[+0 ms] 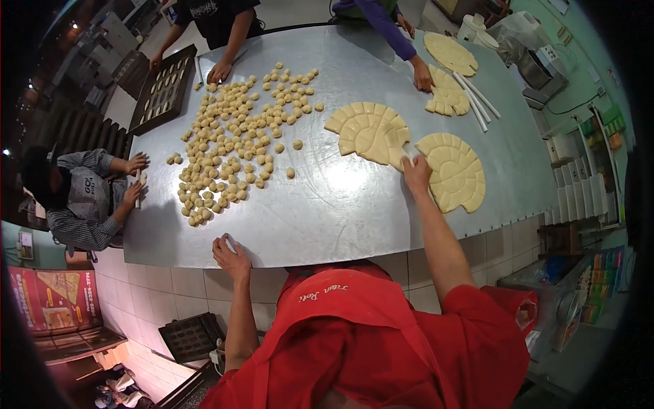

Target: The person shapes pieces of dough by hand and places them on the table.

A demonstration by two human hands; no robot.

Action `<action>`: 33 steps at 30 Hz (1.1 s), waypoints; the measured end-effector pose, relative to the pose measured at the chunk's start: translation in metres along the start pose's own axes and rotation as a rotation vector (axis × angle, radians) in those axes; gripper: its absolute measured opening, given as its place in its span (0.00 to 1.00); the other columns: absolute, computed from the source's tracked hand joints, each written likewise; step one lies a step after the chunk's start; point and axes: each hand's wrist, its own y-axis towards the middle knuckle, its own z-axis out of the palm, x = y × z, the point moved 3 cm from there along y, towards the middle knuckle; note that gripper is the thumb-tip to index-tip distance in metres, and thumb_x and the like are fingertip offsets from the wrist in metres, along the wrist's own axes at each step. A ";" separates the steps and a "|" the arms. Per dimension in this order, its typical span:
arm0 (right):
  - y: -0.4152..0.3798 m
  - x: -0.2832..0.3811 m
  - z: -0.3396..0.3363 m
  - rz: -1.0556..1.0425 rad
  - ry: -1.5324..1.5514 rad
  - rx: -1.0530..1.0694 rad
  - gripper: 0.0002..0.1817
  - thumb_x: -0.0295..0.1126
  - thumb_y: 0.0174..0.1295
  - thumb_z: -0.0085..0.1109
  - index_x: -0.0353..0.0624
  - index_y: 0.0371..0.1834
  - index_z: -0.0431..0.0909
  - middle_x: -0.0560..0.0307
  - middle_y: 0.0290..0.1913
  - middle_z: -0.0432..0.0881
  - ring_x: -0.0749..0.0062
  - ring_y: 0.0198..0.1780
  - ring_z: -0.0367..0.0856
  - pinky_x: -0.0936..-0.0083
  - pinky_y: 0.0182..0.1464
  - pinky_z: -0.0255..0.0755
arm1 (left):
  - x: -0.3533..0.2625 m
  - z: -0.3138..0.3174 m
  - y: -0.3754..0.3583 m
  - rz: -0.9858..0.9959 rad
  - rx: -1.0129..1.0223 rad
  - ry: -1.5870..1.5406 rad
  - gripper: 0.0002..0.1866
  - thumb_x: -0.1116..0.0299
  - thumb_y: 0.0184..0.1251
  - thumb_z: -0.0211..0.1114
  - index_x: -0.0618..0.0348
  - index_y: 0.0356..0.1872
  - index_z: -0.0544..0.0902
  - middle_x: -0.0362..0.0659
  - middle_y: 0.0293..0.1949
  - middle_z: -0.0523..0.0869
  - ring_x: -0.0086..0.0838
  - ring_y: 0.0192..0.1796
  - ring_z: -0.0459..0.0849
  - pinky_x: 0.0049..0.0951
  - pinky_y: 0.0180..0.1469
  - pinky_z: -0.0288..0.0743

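Head view, right hand grip spread flat between two scored dough sheets, left hand grip curled on steel surface edge, dough balls beyond.

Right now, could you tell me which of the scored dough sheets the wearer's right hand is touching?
The right hand rests between the two nearest sheets, its fingertips on the left fan-shaped sheet; the two far sheets lie beyond reach.
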 end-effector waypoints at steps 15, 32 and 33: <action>-0.199 0.145 -0.021 -0.048 0.556 0.915 0.17 0.27 0.72 0.69 0.37 0.62 0.87 0.47 0.53 0.93 0.68 0.52 0.93 0.69 0.53 0.87 | -0.233 0.039 -0.067 -0.131 0.945 -1.073 0.19 0.61 0.89 0.61 0.68 0.64 0.83 0.48 0.50 0.92 0.29 0.49 0.92 0.31 0.55 0.88; -0.238 0.240 0.066 0.340 1.027 1.755 0.20 0.31 0.70 0.76 0.31 0.60 0.85 0.50 0.47 0.91 0.72 0.44 0.91 0.74 0.48 0.87 | -0.134 -0.022 0.004 -0.198 0.303 -0.761 0.29 0.48 0.85 0.60 0.66 0.30 0.82 0.61 0.28 0.86 0.60 0.32 0.86 0.51 0.37 0.78; -0.234 0.239 0.064 0.317 1.016 2.107 0.19 0.31 0.69 0.76 0.31 0.58 0.86 0.50 0.47 0.91 0.72 0.44 0.90 0.75 0.48 0.86 | -0.120 -0.021 0.008 -0.142 0.271 -0.649 0.28 0.48 0.84 0.61 0.66 0.32 0.82 0.61 0.30 0.85 0.61 0.35 0.85 0.52 0.39 0.77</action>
